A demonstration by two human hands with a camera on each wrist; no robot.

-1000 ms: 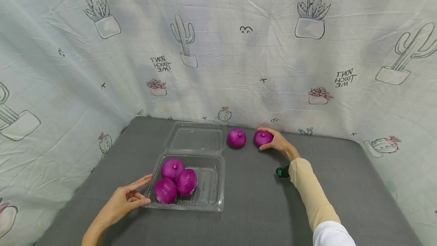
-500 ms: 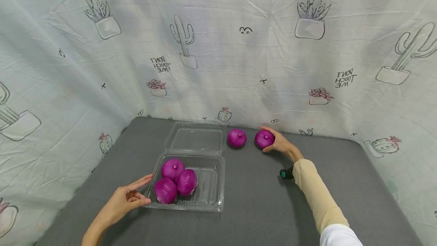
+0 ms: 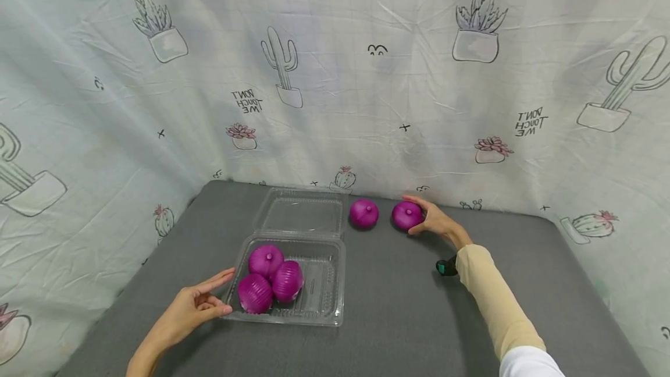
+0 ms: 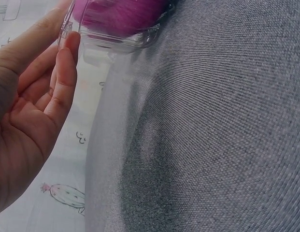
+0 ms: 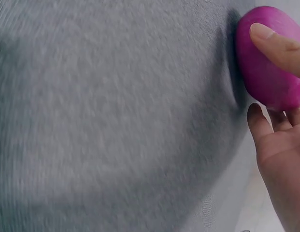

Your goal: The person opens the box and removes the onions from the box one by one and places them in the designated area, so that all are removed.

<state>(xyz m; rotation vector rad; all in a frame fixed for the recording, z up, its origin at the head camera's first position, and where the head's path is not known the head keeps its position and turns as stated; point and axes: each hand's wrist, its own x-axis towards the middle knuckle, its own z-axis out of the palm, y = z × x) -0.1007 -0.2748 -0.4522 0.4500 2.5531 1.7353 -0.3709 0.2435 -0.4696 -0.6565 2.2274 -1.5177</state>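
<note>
A clear plastic clamshell container (image 3: 327, 284), lid laid back, stands left of the middle. Three purple onions (image 3: 266, 260) sit in its left half. Along its left side my left hand (image 3: 183, 310) touches the rim, index finger and thumb apart; the left wrist view shows fingertips (image 4: 71, 41) at the container's corner. Near the back of the table, my right hand (image 3: 434, 220) lies around the right side of another purple onion (image 3: 406, 215), with a loose spread of fingers and thumb. In the right wrist view its thumb overlaps that onion (image 5: 265, 72).
One more purple onion (image 3: 363, 214) rests between the container's clear lid (image 3: 300, 214) and the right hand's onion. Grey cloth covers the table (image 3: 398, 313). A patterned curtain (image 3: 335, 86) hangs behind and at both sides. A black wrist device (image 3: 446, 266) shows beside the right sleeve.
My right hand has shifted to the right, its fingers reaching less far round its onion, which moved only slightly. The left hand and the container keep their places.
</note>
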